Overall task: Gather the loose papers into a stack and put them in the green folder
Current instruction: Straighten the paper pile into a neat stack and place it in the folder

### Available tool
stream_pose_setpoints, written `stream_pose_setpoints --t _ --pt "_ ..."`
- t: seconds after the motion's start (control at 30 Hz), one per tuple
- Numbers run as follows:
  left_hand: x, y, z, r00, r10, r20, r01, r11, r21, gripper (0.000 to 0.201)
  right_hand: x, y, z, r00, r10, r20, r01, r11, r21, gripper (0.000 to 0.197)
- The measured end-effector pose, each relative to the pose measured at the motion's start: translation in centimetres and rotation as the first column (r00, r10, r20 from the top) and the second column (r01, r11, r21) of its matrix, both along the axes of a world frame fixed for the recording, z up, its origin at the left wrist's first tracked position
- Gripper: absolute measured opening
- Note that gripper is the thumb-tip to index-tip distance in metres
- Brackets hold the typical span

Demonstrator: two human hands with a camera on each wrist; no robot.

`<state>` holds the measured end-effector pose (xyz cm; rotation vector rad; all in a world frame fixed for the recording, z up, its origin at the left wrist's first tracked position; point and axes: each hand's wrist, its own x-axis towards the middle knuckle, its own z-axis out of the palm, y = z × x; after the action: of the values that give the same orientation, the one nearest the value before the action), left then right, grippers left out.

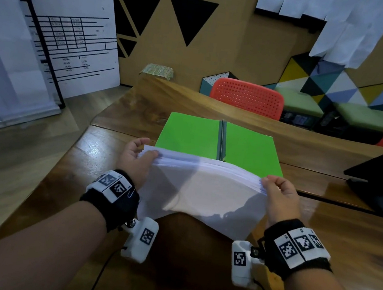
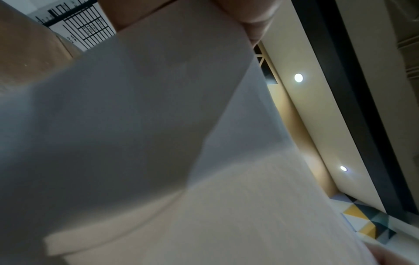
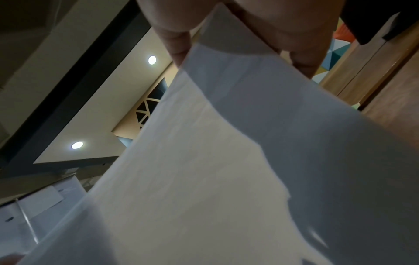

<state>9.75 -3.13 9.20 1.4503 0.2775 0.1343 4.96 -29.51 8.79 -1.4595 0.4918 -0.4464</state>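
Observation:
A stack of white papers (image 1: 204, 189) hangs between my two hands above the wooden table (image 1: 116, 122), sagging in the middle. My left hand (image 1: 136, 160) pinches its left end, thumb on top. My right hand (image 1: 280, 193) pinches its right end. Just beyond the stack the green folder (image 1: 191, 135) lies open and flat, its dark spine in the middle. In the left wrist view the papers (image 2: 158, 143) fill the picture under my fingers (image 2: 249, 19). The right wrist view shows the papers (image 3: 226, 161) from below, with my fingers (image 3: 301, 35) gripping the top edge.
A black laptop stand (image 1: 382, 176) sits on the table at the right with a cable running from it. Red chairs (image 1: 248, 99) stand behind the table's far edge. A whiteboard (image 1: 73, 40) leans at the left over the floor.

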Motion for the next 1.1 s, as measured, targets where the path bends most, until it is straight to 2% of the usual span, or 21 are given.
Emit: stream_pose_setpoints --t 0.07,0.17,0.27,0.33,0.43,0.47,0.53,0.57,0.6,0.63,0.7,0.73,0.87,0.97,1.03,1.07,1.1 --pt "0.0 -0.1 0.3 1.000 -0.002 -0.005 0.002 1.000 -0.013 0.027 0.1 -0.1 0.0 1.000 0.004 0.005 -0.005 1.000 0.021 0.023" --pt "0.2 -0.2 0.9 1.000 0.008 0.012 -0.008 1.000 -0.027 0.010 0.3 -0.2 0.1 1.000 -0.012 0.029 0.009 0.997 0.079 0.022" --pt "0.7 -0.2 0.6 0.998 0.033 0.047 -0.035 0.999 0.041 0.009 0.7 -0.4 -0.3 1.000 0.013 0.022 -0.014 0.998 0.055 0.020" --pt "1.0 -0.2 0.1 0.998 0.045 0.040 -0.049 0.995 0.088 0.014 0.7 -0.6 -0.5 0.998 0.050 0.037 -0.054 0.993 0.104 0.020" --pt "0.9 -0.1 0.0 0.997 0.048 0.054 -0.053 0.994 0.092 0.010 0.4 -1.6 -1.6 0.985 0.134 0.113 -0.153 0.970 0.186 0.078" --pt "0.8 -0.1 -0.1 0.998 0.026 0.065 -0.031 0.997 0.068 0.018 0.3 -1.9 -2.3 0.978 0.156 0.136 -0.181 0.964 0.193 0.089" --pt "0.4 0.1 -0.8 0.994 -0.044 0.102 0.038 0.997 0.064 0.071 -0.1 -1.9 -3.4 0.974 0.207 0.093 -0.222 0.957 0.187 0.102" --pt "0.2 0.0 -1.2 0.994 -0.071 0.088 0.066 0.996 0.051 0.088 -0.3 -1.7 -3.8 0.973 0.220 0.065 -0.228 0.956 0.183 0.107" --pt "0.1 0.0 -1.6 0.992 -0.110 0.059 0.106 0.993 0.052 0.089 -0.5 -1.4 -4.2 0.972 0.231 0.048 -0.235 0.959 0.158 0.108" --pt "-0.1 -0.1 -1.8 0.991 -0.132 0.024 0.130 0.989 0.068 0.075 -0.5 -1.0 -4.4 0.974 0.221 0.038 -0.224 0.966 0.127 0.098" --pt "-0.6 -0.7 -1.6 0.992 -0.117 -0.040 0.121 0.985 0.124 0.030 -0.2 -0.6 -4.5 0.990 0.132 0.037 -0.135 0.986 0.093 0.043" --pt "-0.7 -0.9 -1.4 0.994 -0.105 -0.039 0.109 0.983 0.147 0.022 -0.2 -0.2 -4.2 0.995 0.100 0.032 -0.102 0.993 0.067 0.025" --pt "-1.0 -1.3 -1.2 0.991 -0.111 0.072 0.101 0.986 0.131 0.024 -0.3 0.6 -3.5 0.999 0.026 0.042 -0.026 1.000 -0.002 0.026" --pt "-0.9 -0.8 -1.5 0.989 -0.126 0.074 0.116 0.985 0.131 0.025 -0.5 1.1 -3.4 0.999 0.030 0.041 -0.030 0.999 0.013 0.020" --pt "-0.6 -0.5 -1.6 0.994 -0.094 0.060 0.091 0.994 0.055 0.014 -0.7 1.2 -3.4 1.000 0.000 0.019 -0.001 0.998 0.056 0.009" --pt "-0.5 -0.3 -1.5 0.996 -0.074 0.048 0.073 0.997 0.010 0.016 -0.6 1.2 -3.3 1.000 -0.011 0.004 0.010 0.997 0.081 0.006" --pt "-0.3 -0.2 -1.4 0.998 -0.055 0.031 0.056 0.998 -0.027 0.025 -0.6 1.1 -3.1 1.000 -0.023 0.004 0.022 0.995 0.093 0.014"
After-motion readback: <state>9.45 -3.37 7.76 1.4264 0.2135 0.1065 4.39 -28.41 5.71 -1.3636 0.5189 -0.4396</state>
